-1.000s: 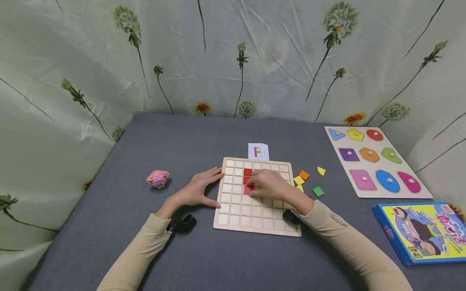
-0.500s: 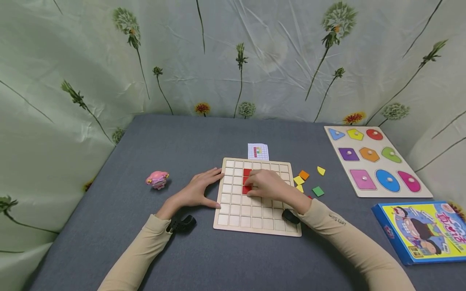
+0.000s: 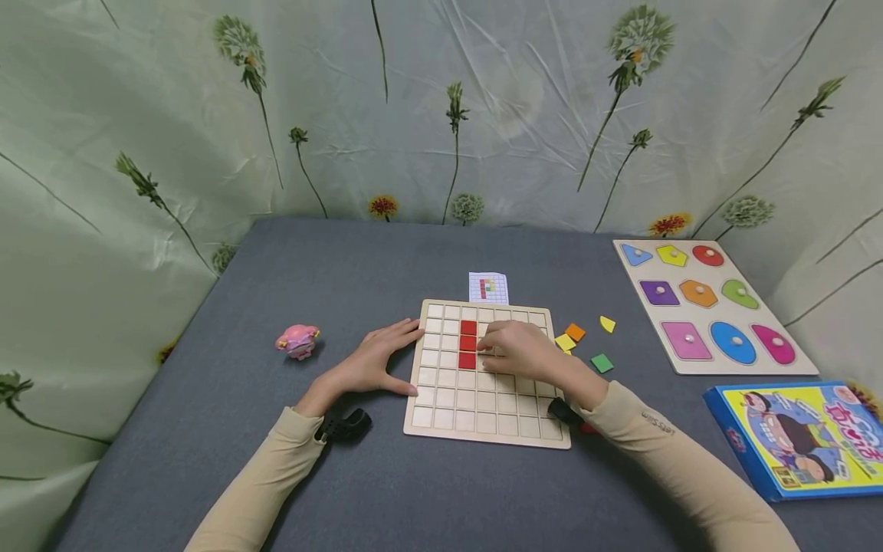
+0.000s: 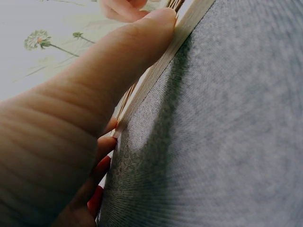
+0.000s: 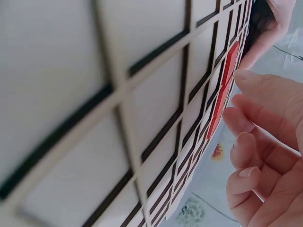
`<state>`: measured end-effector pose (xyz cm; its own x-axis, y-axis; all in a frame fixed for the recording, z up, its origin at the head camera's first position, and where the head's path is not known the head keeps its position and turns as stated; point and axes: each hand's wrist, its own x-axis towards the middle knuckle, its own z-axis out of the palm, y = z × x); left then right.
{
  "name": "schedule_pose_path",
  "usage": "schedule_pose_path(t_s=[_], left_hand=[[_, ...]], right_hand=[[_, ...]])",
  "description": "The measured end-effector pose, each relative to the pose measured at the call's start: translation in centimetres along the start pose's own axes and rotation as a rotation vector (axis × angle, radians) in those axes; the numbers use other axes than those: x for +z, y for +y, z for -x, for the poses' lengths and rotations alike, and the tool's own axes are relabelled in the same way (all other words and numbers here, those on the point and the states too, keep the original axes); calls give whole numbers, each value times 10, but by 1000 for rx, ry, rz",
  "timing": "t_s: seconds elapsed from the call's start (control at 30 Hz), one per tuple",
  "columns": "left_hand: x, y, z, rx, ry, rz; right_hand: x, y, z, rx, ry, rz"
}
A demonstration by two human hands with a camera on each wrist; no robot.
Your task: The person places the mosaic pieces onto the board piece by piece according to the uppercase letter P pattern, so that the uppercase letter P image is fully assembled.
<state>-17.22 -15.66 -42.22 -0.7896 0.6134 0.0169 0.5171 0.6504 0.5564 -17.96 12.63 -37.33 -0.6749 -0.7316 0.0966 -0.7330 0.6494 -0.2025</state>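
A counter (image 3: 386, 498) covered in dark grey fabric fills the lower part of the head view, and pale hanging cloth (image 3: 172, 77) printed with dandelions and orange flowers surrounds its far side and both ends. Near the middle of the counter lies a wooden grid board (image 3: 444, 397), flat, with three red tiles (image 3: 467, 343) stacked in one column of its upper half. A small printed card (image 3: 487, 287) lies just beyond the board's far edge. The person's left hand (image 3: 369, 359) is spread, thumb and fingertips against the board's left edge. The right hand (image 3: 527, 349) is over the board just right of the red tiles, its grip loose, the fingers softly bent and the thumb apart from them. Near the board's right edge lie an orange tile (image 3: 575, 332), yellow tiles (image 3: 566, 343), a green tile (image 3: 602, 363) and a yellow curved piece (image 3: 607, 324). Farther right are a knobbed shape board (image 3: 752, 318) and a blue-sided box (image 3: 800, 445) with a cartoon cover; a pink toy (image 3: 298, 341) is well to the left. Only the left wrist view shows the side of the grid board, a pale strip of wood under the thumb. The right wrist view shows dark lines between the squares and the gap between right thumb and forefinger, which the head view hides.
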Motion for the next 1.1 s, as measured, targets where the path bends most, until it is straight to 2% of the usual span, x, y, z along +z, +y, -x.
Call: schedule_pose_path(t_s=[0.27,0.43,0.77,1.1], left_hand=[[0,0,1,33,27,14],[1,0,2,66,56,-6],[0,0,0,22,17,-6],[1,0,0,29,26,3]], right_hand=[[-4,9,17,6,27,27],[-7,13,28,44,30,15],[-9,23,46,41,73,-23],[-13,29,65,128,81,18]])
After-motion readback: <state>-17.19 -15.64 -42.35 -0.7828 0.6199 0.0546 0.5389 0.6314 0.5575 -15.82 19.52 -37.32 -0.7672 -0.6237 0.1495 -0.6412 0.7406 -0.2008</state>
